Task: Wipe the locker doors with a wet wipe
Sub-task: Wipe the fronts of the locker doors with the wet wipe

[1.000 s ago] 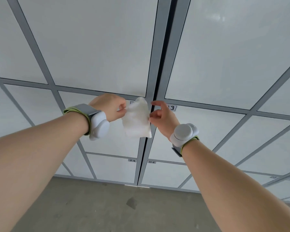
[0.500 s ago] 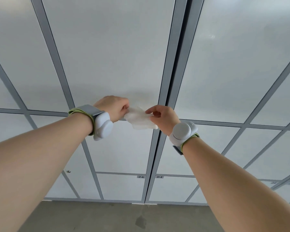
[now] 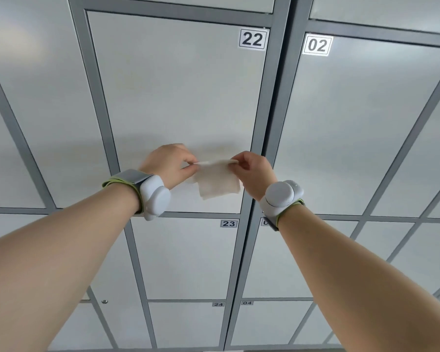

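Wet wipe (image 3: 217, 181) between left hand (image 3: 169, 165) and right hand (image 3: 254, 171), before locker door 22 (image 3: 178, 92).

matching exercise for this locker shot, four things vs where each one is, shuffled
Things:
1. wet wipe
2. label 22
3. label 02
4. label 23

Places:
A. top left of the door on the right
B. pinched between left hand and right hand
C. top right of the door below the hands
D. top right of the door behind the wipe

Pairs: 1-B, 2-D, 3-A, 4-C
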Action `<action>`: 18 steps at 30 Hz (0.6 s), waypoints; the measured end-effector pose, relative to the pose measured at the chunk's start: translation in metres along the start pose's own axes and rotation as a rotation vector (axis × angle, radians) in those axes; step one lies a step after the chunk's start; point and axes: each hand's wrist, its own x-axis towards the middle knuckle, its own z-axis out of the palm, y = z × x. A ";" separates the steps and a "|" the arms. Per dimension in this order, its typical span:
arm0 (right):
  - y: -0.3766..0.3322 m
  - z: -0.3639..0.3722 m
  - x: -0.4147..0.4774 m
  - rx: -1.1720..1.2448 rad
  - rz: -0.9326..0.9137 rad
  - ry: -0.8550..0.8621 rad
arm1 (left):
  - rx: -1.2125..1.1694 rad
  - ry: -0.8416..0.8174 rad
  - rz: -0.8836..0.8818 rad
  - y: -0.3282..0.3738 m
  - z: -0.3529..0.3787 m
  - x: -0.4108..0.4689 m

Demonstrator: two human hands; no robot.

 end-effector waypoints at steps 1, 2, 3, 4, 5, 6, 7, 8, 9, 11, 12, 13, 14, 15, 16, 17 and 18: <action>-0.005 0.000 0.003 0.005 0.000 0.011 | -0.010 0.011 -0.001 0.000 -0.005 0.004; -0.010 -0.001 0.007 0.006 -0.007 0.029 | -0.020 0.031 0.003 0.001 -0.010 0.009; -0.016 -0.002 0.011 0.005 -0.009 0.049 | -0.035 0.054 0.004 0.003 -0.016 0.014; -0.022 -0.002 0.013 0.005 -0.014 0.074 | -0.056 0.080 0.014 0.003 -0.021 0.017; -0.032 -0.002 0.017 0.007 -0.022 0.106 | -0.071 0.104 0.034 0.002 -0.031 0.022; -0.033 -0.002 0.018 0.018 -0.021 0.120 | -0.082 0.113 0.044 0.002 -0.032 0.023; -0.039 -0.003 0.021 0.028 -0.024 0.145 | -0.082 0.119 0.051 0.002 -0.039 0.027; -0.040 -0.004 0.022 0.036 -0.023 0.159 | -0.073 0.127 0.059 0.002 -0.039 0.029; -0.043 -0.004 0.023 0.046 -0.024 0.177 | -0.060 0.129 0.061 0.002 -0.043 0.032; -0.050 0.001 0.023 0.061 -0.024 0.225 | -0.032 0.149 0.071 0.000 -0.050 0.037; -0.054 0.003 0.023 0.064 -0.029 0.256 | -0.022 0.165 0.080 0.000 -0.053 0.040; -0.058 0.004 0.022 0.062 -0.040 0.285 | -0.019 0.180 0.095 0.000 -0.055 0.043; -0.060 0.004 0.022 0.055 -0.058 0.311 | -0.028 0.202 0.113 0.001 -0.057 0.045; -0.063 0.004 0.022 0.047 -0.081 0.338 | -0.040 0.221 0.143 0.003 -0.059 0.048; -0.066 0.003 0.022 0.040 -0.099 0.364 | -0.042 0.233 0.184 0.004 -0.060 0.051; -0.068 0.001 0.023 0.041 -0.112 0.388 | -0.027 0.237 0.233 0.006 -0.061 0.054; -0.070 -0.002 0.023 0.044 -0.122 0.411 | -0.006 0.243 0.286 0.008 -0.062 0.058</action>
